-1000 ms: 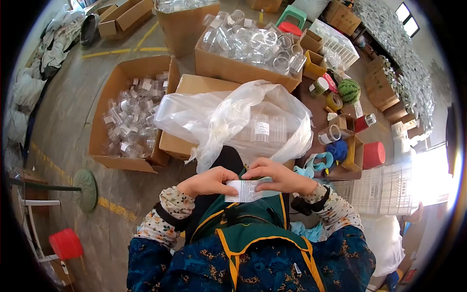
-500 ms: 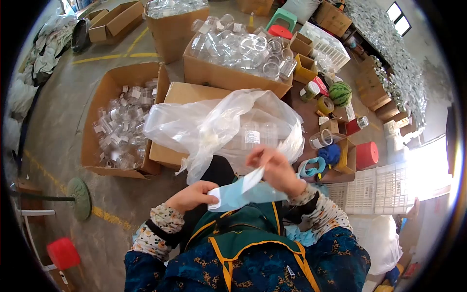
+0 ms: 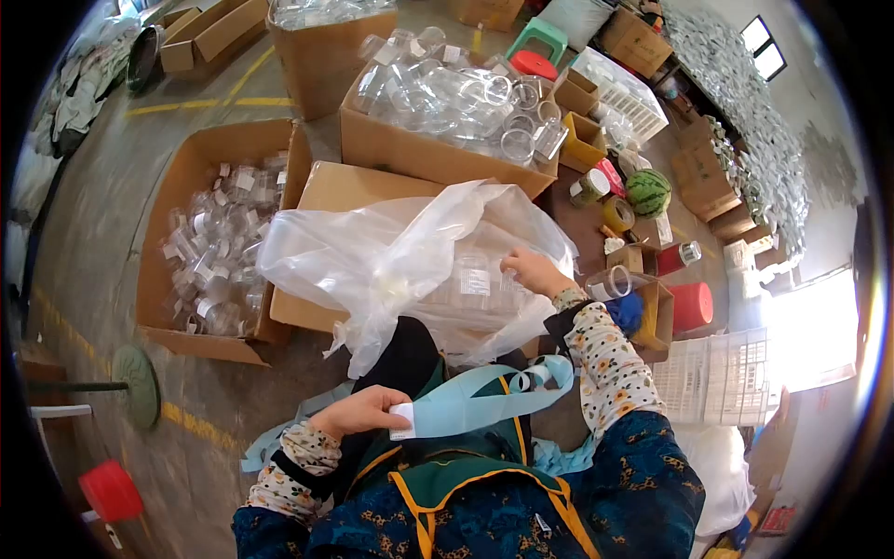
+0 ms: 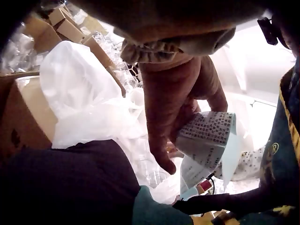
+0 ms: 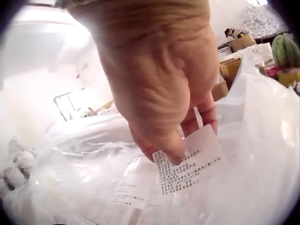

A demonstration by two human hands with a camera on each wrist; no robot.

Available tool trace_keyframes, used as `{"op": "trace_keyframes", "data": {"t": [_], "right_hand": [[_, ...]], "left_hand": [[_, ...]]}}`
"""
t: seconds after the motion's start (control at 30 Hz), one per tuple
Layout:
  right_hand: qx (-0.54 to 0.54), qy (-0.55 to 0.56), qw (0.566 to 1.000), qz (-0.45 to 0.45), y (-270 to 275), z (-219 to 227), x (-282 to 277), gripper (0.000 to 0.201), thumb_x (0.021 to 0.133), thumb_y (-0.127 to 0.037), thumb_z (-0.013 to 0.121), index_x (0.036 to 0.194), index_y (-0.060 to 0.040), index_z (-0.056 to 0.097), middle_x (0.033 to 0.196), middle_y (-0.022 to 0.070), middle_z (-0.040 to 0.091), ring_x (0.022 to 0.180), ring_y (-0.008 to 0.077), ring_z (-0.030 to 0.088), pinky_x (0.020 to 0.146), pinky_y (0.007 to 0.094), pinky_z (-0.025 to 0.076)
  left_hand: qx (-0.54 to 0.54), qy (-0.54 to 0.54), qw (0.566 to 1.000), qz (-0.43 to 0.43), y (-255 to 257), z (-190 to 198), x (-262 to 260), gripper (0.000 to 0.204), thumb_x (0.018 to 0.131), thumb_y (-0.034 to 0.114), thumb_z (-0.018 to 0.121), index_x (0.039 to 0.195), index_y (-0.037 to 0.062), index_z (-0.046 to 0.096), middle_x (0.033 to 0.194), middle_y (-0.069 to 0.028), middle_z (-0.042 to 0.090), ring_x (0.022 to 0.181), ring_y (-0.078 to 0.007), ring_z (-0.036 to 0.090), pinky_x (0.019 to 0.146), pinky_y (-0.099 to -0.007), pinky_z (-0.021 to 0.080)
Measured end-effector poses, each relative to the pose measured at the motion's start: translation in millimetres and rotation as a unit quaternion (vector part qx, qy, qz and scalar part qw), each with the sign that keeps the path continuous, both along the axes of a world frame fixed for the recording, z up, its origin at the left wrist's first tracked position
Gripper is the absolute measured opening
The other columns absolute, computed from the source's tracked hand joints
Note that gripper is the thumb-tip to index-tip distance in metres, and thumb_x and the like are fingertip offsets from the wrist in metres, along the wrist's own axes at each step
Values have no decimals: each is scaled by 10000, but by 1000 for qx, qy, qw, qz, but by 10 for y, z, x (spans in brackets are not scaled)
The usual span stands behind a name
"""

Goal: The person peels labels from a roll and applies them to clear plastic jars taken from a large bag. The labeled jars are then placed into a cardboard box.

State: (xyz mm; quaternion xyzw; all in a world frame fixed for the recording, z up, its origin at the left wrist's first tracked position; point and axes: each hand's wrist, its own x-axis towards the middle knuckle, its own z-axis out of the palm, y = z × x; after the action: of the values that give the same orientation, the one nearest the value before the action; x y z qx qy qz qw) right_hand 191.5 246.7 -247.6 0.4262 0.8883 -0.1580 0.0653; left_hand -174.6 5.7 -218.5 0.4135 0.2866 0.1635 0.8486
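In the head view the left hand (image 3: 358,411) pinches the end of a light-blue label strip (image 3: 475,401) above the lap; printed labels show on it in the left wrist view (image 4: 204,133). The right hand (image 3: 538,272) reaches over the open clear plastic bag (image 3: 372,256), above clear jars (image 3: 473,279), one bearing a white label. In the right wrist view the right hand (image 5: 159,89) pinches a white printed label (image 5: 187,164) between thumb and fingers, close to a labelled jar (image 5: 131,187).
Left of the bag stands a carton (image 3: 154,307) of labelled jars; behind it is another carton (image 3: 438,154) of clear containers. On the right are a watermelon (image 3: 648,192), tape roll (image 3: 618,214), red container (image 3: 691,306) and white crate (image 3: 712,373).
The right hand has moved from the strip out over the jars in the bag, a label in its fingers. The left hand keeps the strip, whose free end now curls to the right.
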Motion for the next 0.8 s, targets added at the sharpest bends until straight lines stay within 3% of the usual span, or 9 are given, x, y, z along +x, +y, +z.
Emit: {"op": "trace_keyframes", "data": {"t": [0.33,0.4,0.53,0.6,0.63,0.67,0.7,0.73,0.8], "right_hand": [[129,-51,988,-61,-103,-79,-46,622,694,-63,702,1265,-159,474,1112,119,526,978,317,564,849,384,466],[78,49,994,-59,10,-122,-15,834,612,-122,781,1349,-151,392,1203,141,519,1115,334,485,950,389,411],[-13,17,999,-32,274,-209,-153,832,599,-168,804,1337,-122,420,1252,164,504,1139,346,471,998,386,368],[-50,-4,997,64,449,-530,-179,676,623,-165,794,1233,-96,513,1112,163,602,1067,349,538,930,398,422],[-178,-64,982,-3,522,-552,-254,535,630,-165,784,1126,-88,599,1057,160,628,1026,347,559,892,398,437],[-179,-59,981,46,577,-665,-244,381,652,-144,755,1012,-84,647,984,134,651,907,320,606,805,394,475],[-297,-98,949,-43,531,-351,-498,256,686,-129,713,930,-69,661,891,98,658,792,260,621,709,374,501],[-273,-55,960,11,547,-368,-458,191,714,-119,677,894,-59,651,818,91,646,695,205,604,620,342,499],[-280,-43,957,-55,448,99,-621,134,744,-123,679,851,-59,631,768,75,631,670,177,593,577,308,474]], "left_hand": [[-33,-17,999,-3,72,-104,-15,227,836,154,676,998,0,633,891,0,624,825,-73,539,766,-219,433],[-25,-18,1000,0,62,-89,-26,225,840,161,669,987,-5,631,874,5,617,819,-69,533,758,-222,429],[4,-12,1000,7,81,-22,-49,222,841,166,661,971,-10,626,857,5,612,804,-69,525,742,-229,427],[36,-19,999,2,61,-47,-54,217,832,163,647,937,-25,620,849,-5,607,815,-69,520,755,-234,427],[66,-11,998,-5,57,-100,-61,241,828,183,642,930,-34,613,846,-15,610,812,-79,520,750,-251,428],[80,-5,997,2,48,-56,-71,249,827,187,641,933,-36,611,845,-18,613,812,-83,521,753,-256,428],[92,2,996,10,32,-19,-92,257,826,191,640,936,-39,609,845,-21,615,812,-87,522,755,-261,429],[102,-4,995,13,10,-42,-131,269,834,205,645,958,-32,615,855,-14,615,810,-81,522,747,-255,428],[92,-27,995,28,-55,-49,-216,281,845,212,646,986,-30,615,876,-7,615,820,-75,524,744,-245,426]]}}
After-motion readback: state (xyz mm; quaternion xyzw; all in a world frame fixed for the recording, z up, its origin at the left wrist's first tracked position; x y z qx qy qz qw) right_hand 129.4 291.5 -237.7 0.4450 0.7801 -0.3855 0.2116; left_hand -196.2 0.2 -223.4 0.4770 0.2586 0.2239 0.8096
